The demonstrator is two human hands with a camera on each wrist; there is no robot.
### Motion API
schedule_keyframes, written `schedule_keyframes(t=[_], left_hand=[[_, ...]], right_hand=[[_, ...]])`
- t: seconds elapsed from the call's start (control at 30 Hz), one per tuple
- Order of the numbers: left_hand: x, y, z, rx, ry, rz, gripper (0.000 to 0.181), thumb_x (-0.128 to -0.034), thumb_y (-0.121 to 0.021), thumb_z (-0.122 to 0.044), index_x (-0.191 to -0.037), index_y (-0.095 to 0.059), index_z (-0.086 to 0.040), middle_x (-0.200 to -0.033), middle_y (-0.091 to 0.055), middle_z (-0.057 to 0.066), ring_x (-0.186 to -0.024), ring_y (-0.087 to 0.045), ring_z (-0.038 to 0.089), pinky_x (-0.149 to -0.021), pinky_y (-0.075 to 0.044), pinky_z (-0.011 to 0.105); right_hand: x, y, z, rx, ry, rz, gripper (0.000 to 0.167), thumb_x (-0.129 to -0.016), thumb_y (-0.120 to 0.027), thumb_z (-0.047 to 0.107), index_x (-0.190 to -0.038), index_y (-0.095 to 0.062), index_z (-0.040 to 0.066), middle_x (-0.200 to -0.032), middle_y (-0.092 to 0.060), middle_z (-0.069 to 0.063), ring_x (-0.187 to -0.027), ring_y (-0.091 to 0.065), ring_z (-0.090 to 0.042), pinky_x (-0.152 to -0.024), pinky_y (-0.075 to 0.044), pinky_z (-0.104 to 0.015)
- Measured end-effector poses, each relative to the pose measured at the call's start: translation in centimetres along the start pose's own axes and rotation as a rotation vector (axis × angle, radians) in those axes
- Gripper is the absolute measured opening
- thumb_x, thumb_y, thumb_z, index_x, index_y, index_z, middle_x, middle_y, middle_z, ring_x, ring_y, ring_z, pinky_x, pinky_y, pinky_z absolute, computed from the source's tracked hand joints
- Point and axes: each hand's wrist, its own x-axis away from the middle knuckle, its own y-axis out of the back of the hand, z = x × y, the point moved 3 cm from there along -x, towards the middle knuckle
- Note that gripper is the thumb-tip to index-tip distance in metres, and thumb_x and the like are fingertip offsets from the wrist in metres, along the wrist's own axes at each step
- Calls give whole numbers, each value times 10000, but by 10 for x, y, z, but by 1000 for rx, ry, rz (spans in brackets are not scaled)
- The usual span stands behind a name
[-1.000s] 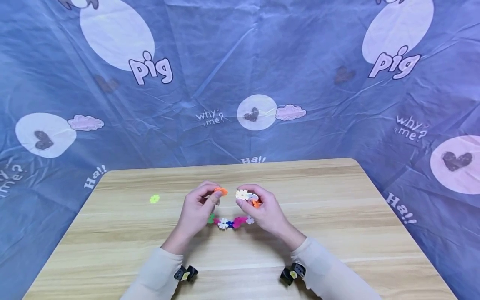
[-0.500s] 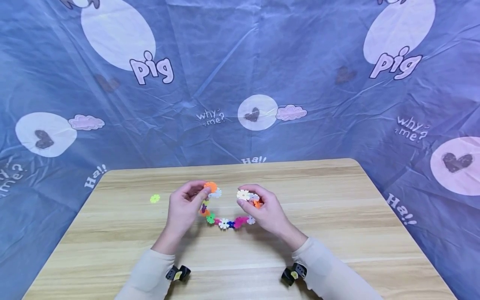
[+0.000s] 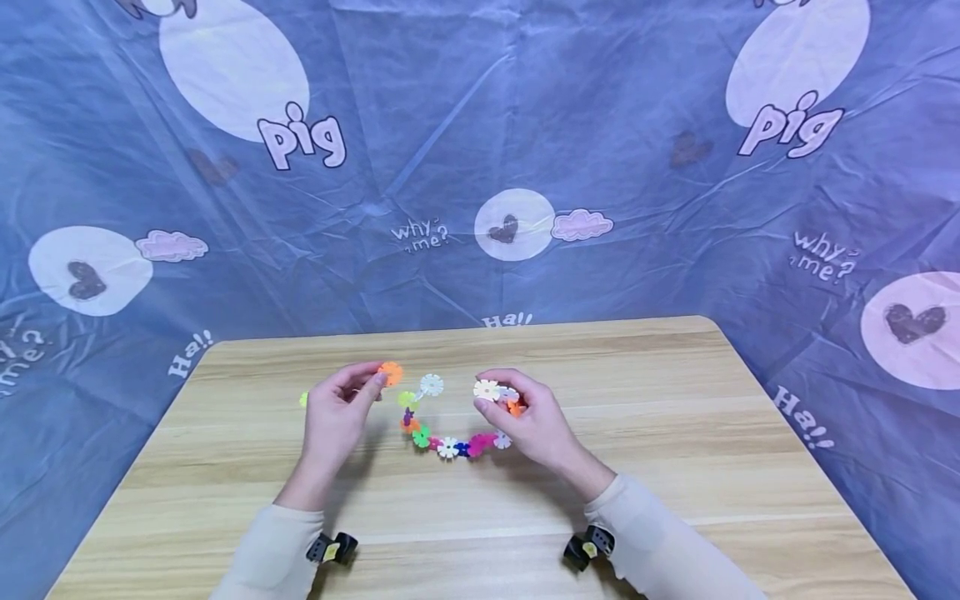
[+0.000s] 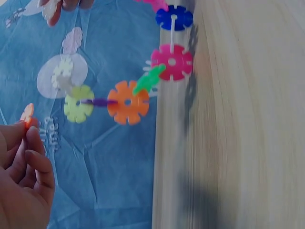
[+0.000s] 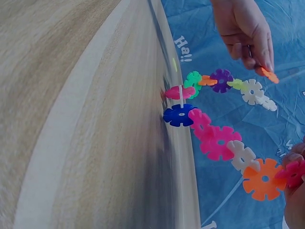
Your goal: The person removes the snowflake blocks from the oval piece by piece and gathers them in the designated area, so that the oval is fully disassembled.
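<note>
My left hand [image 3: 337, 417] pinches a single orange snowflake disc [image 3: 391, 373] between thumb and fingertips, left of a chain of linked snowflake discs [image 3: 447, 447]. That chain curves in a U of many colours, its lowest part close to the tabletop. Its free end is a white disc [image 3: 431, 384], apart from the orange one. At the other end my right hand [image 3: 532, 425] grips the chain, a cream disc [image 3: 486, 390] showing at its fingertips. In the right wrist view a pink disc [image 5: 294, 173] lies against the right fingers, which hide some links.
A loose yellow-green disc [image 3: 303, 399] lies on the wooden table [image 3: 645, 367] at the left, partly covered by the left hand. Blue printed cloth [image 3: 637, 275] hangs behind the table and along its sides. A small black camera sits on each wrist.
The left hand has moved left with the orange disc, away from the chain's white end, which now shows uncovered. The right hand has stayed almost still.
</note>
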Motion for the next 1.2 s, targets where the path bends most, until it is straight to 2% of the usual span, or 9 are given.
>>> schedule_keyframes(t=[0.13,0.37,0.63,0.77,1.0,1.1,1.2], left_hand=[[-4,6,4,-21,37,-12,191,-991,-789,-101,-1159,-797,-9,-879,-778,26,-725,-648,41,-634,-527,184],[-11,14,7,-83,82,8,243,-1022,-769,-176,-1201,-787,-13,-862,-727,-2,-739,-615,27,-622,-480,192],[-21,26,20,-189,122,9,235,-1044,-738,-194,-1219,-785,-45,-950,-757,91,-784,-638,24,-673,-500,197],[-26,34,26,-226,143,15,253,-1047,-732,-203,-1235,-778,-40,-982,-780,99,-774,-639,7,-665,-501,194],[-34,48,37,-267,167,24,279,-1046,-716,-167,-1259,-768,6,-1027,-806,184,-764,-674,26,-604,-494,203],[-37,52,42,-283,188,44,283,-1050,-705,-156,-1272,-762,10,-1034,-807,199,-766,-691,58,-572,-490,217],[-40,56,45,-293,202,64,282,-1056,-694,-145,-1276,-757,20,-1058,-811,207,-778,-709,59,-605,-520,193]], right_hand=[[0,0,-1,1,-2,2,354,-982,-780,146,-1318,-717,54,-1214,-753,-170,-719,-619,-41,-643,-568,-226],[0,1,-1,4,-7,5,349,-982,-783,150,-1318,-723,79,-1226,-753,-161,-731,-621,-43,-655,-570,-223],[-1,1,-3,10,-12,7,355,-983,-786,159,-1319,-721,67,-1238,-754,-146,-822,-647,-66,-736,-589,-222],[-1,0,-4,2,-19,10,357,-986,-784,165,-1323,-720,67,-1226,-750,-144,-779,-628,-62,-702,-580,-221],[0,0,-3,-9,-18,11,357,-983,-784,157,-1324,-719,72,-1190,-747,-151,-665,-575,-39,-600,-538,-220],[0,0,-3,-9,-15,8,356,-982,-784,155,-1322,-721,73,-1208,-749,-155,-690,-598,-41,-621,-553,-221],[1,0,-2,-5,-17,5,354,-979,-788,158,-1321,-724,91,-1224,-751,-147,-713,-613,-50,-642,-563,-221]])
